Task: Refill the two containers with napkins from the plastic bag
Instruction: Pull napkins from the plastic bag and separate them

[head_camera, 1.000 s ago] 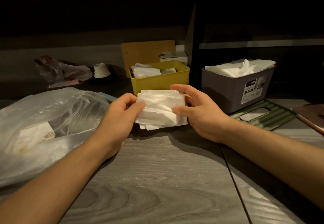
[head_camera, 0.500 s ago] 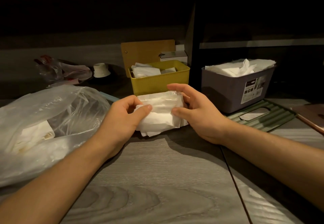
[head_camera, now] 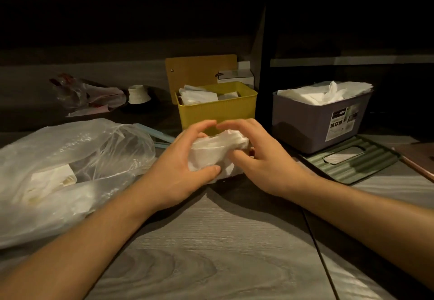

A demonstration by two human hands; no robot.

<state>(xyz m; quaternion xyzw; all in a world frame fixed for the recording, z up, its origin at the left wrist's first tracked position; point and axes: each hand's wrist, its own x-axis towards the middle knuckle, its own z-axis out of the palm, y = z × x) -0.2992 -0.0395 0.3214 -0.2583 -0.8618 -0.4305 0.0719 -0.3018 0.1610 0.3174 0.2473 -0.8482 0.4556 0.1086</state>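
1. The left hand (head_camera: 178,170) curls round the left end of a stack of white napkins (head_camera: 216,151): its thumb presses the near face and its fingers arch over the top edge.
2. The right hand (head_camera: 263,158) grips the stack's right end, thumb tucked against the near side and fingers bent over the top, so that the fingertips of both hands almost meet above the bundle.
3. The napkins are squeezed and bowed between the two hands, held just above the grey wood-grain table (head_camera: 211,264), directly in front of the yellow container (head_camera: 218,109).
4. The yellow container stands open, partly filled with napkins that lie below its rim; a tan board (head_camera: 199,71) rises behind it.
5. To the right, well apart from the hands, the purple container (head_camera: 317,125) is heaped with napkins up to and over its rim; a green ribbed lid (head_camera: 352,161) lies flat beside its near corner.
6. The clear plastic bag (head_camera: 65,170) sprawls at the left, touching the left forearm, with more napkins visible inside.
7. The near table in front of the forearms is bare wood; a seam runs down it under the right forearm.
8. Far left at the back lie a crumpled small bag (head_camera: 87,97) and a small white cup (head_camera: 138,94).
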